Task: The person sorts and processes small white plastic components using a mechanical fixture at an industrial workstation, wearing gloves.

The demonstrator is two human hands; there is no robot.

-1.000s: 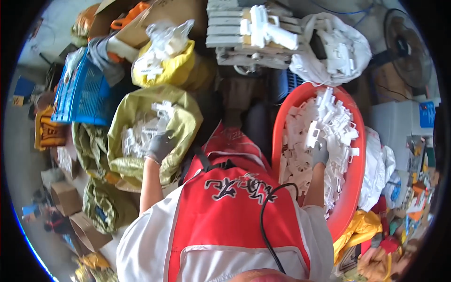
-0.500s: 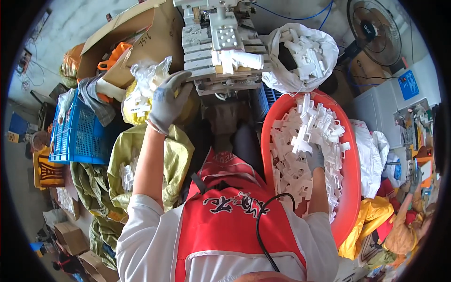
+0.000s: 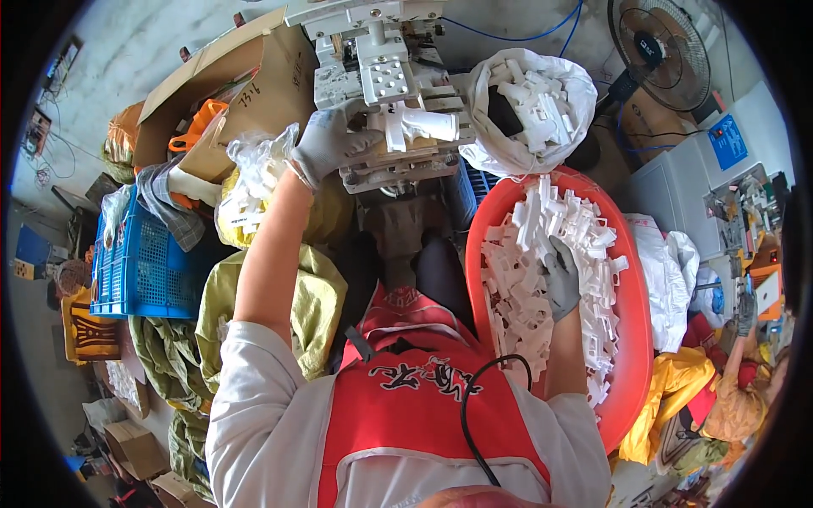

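Observation:
My left hand [image 3: 333, 140], in a grey work glove, is at the left side of a machine's work table, thumb and fingers apart. Its fingertips reach the left end of a white moulded plastic part [image 3: 428, 124] seated in the machine's fixture. My right hand [image 3: 561, 284], also gloved, is low over a red oval tub [image 3: 476, 271] heaped with similar white parts. Its fingers curl round the lower end of a white plastic part [image 3: 532, 218] that points away from me; the fingertips are partly hidden among the pieces.
The grey machine [image 3: 385, 72] stands ahead. A white sack [image 3: 483, 144] of parts sits right of it, with a fan [image 3: 665, 51] behind. To the left are a cardboard box [image 3: 275, 89], a blue crate [image 3: 140, 262] and a green sack [image 3: 313, 296]. Another person [image 3: 737, 402] works at far right.
My left hand has moved right, from beside the plastic bag to the part in the machine. My right hand has shifted slightly in the tub, and the white part near it has moved left.

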